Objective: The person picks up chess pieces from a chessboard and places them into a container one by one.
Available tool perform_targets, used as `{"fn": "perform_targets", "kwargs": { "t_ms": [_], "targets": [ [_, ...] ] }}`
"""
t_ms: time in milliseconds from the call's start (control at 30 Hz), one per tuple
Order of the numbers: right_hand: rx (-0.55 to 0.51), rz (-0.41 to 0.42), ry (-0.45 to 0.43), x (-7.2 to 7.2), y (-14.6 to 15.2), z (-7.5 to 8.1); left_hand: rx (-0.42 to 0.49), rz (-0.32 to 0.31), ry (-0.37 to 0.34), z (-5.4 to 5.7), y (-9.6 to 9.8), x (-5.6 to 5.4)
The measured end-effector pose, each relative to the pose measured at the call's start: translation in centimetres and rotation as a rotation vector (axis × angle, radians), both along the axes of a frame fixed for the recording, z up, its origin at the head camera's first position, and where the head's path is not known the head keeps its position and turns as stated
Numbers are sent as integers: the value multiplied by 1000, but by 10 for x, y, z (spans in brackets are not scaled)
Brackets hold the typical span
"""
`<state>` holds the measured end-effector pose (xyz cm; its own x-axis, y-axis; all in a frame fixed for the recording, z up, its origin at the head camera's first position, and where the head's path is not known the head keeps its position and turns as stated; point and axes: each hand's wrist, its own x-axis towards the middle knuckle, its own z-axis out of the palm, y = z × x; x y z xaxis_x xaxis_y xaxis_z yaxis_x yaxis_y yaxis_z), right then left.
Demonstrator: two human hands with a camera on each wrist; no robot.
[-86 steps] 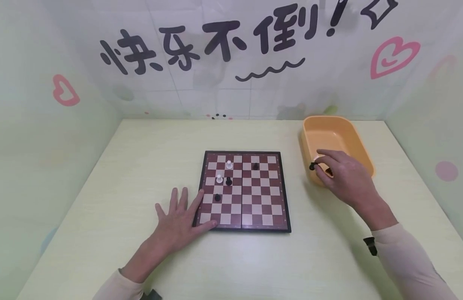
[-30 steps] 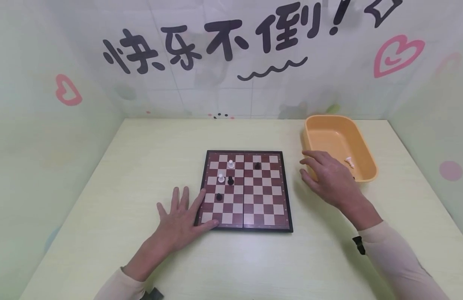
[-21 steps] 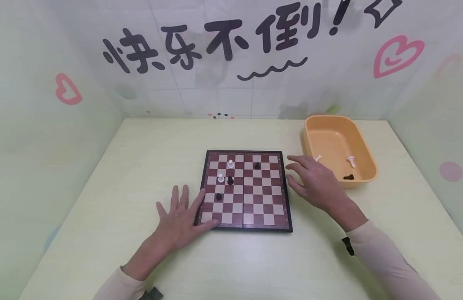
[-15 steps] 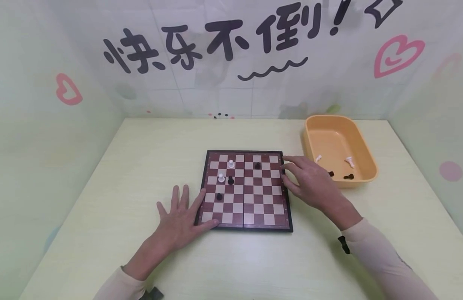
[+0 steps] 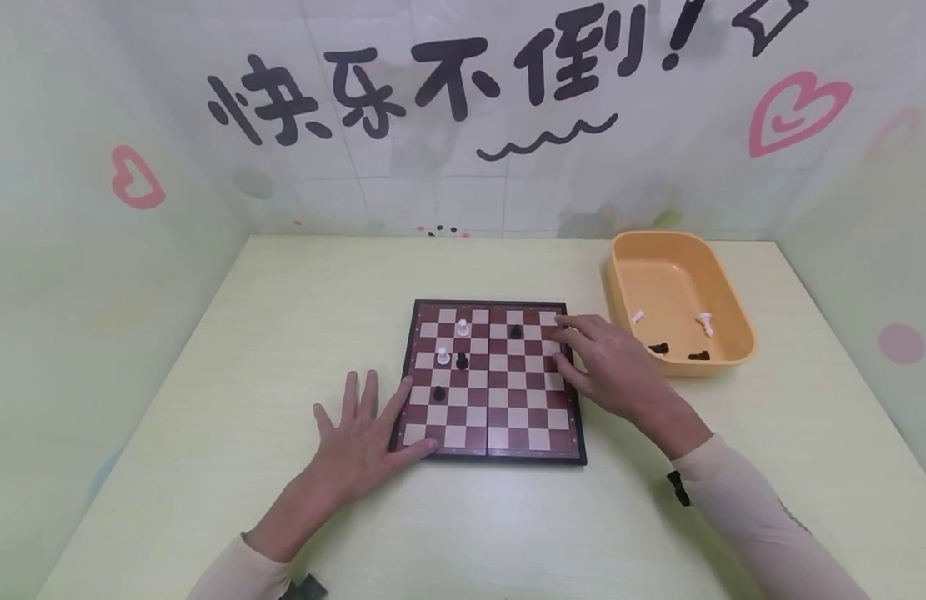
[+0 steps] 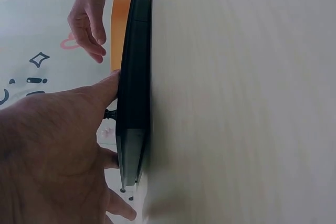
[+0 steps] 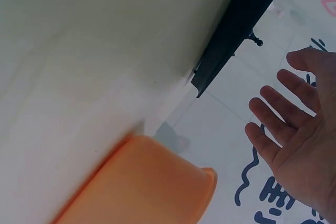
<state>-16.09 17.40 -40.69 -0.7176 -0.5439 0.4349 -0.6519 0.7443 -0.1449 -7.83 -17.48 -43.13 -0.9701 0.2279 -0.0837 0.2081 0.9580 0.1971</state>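
Chessboard (image 5: pixel 508 400) sits between the hands. Left hand (image 5: pixel 353 450) spread wide at its 8 o'clock, hiding that corner; right hand (image 5: pixel 616 367) hovers at 3, fingers loosely apart, holding nothing. Black piece (image 5: pixel 515 332) at 1 nearly lost. Orange tub (image 5: pixel 658 287) at 2 (loose pieces (image 5: pixel 705 323) too small to identify).

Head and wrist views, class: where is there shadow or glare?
Head view: small glint inside the orange rounded plastic basin; soft shadow beside the beige right sleeve. Left wrist: shadow on the pale table along the square black-edged chessboard. Right wrist: dark shading where basin meets table.
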Motion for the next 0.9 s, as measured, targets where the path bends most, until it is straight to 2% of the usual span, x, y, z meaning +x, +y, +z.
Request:
{"fn": "perform_targets", "kwargs": {
  "t_ms": [233,900],
  "targets": [
    [2,-6,-8,-2,-4,0,13,5,-5,-1,0,0],
    [2,45,-4,-14,-15,-2,28,11,-17,0,1,0]
  ]
}}
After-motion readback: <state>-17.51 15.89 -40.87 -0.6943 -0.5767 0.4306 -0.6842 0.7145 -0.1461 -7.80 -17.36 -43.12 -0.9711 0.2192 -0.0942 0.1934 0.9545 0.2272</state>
